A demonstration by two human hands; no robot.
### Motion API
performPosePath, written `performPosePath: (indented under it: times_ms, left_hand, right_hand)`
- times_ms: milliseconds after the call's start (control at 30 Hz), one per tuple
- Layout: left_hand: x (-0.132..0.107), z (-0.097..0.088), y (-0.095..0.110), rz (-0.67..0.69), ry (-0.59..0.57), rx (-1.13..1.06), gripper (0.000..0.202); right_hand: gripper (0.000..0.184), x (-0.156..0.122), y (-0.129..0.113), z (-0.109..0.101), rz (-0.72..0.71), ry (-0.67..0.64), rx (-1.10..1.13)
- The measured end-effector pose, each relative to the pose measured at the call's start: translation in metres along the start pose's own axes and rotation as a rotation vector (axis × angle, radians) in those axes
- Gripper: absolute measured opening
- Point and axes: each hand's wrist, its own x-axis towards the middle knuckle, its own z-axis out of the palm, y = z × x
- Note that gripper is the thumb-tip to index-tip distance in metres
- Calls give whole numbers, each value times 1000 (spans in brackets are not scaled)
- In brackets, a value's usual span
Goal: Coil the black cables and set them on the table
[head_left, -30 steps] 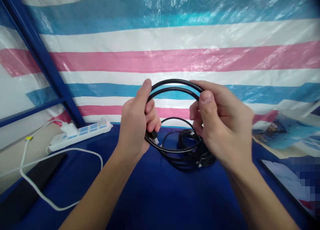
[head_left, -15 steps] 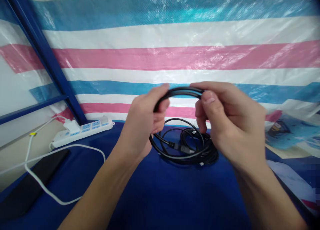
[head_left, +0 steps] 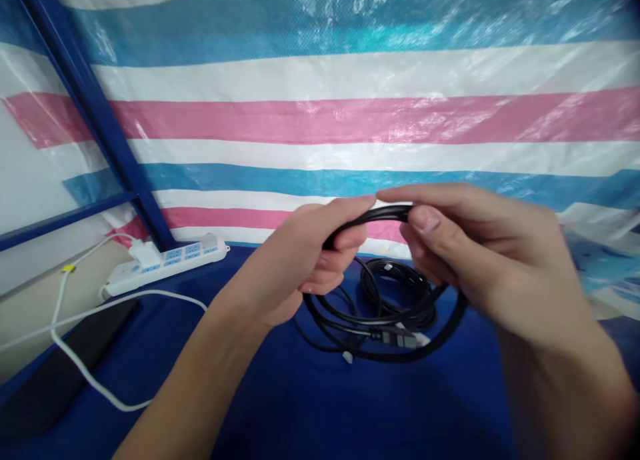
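Both hands, left hand and right hand, pinch the cable loop's top. It looks light and springy, probably; best gripped where the coils bunch.

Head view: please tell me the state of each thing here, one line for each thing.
Black cable: coiled in loops, held up by both hands.
Left hand: closed on the cable.
Right hand: pinching the cable's top.
Power strip: lying on the table, one white plug in.
White cord: loose, curving over the blue cloth.
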Motion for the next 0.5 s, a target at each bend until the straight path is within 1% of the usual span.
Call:
performPosePath:
  times_ms: [100, 200, 300, 367, 433, 500]
  left_hand:
    - [0, 1, 5, 81, 56, -80, 46]
    - [0, -6, 12, 151, 73, -223, 50]
    - [1, -16, 16, 231, 114, -345, 51]
    - [2, -22, 16, 292, 158, -405, 52]
    - [4, -26, 16, 367, 209, -462, 52]
    - [5, -27, 13, 450, 259, -525, 52]
  right_hand:
    - [22, 5, 6, 7, 38, 11, 233]
    - [21, 9, 11, 13, 124, -35, 446]
    - [26, 11, 14, 14, 283, -146, 580]
    - [31, 11, 15, 13, 356, -218, 664]
    - [34, 11, 18, 15, 356, -219, 797]
    - [41, 10, 19, 23, 322, -186, 931]
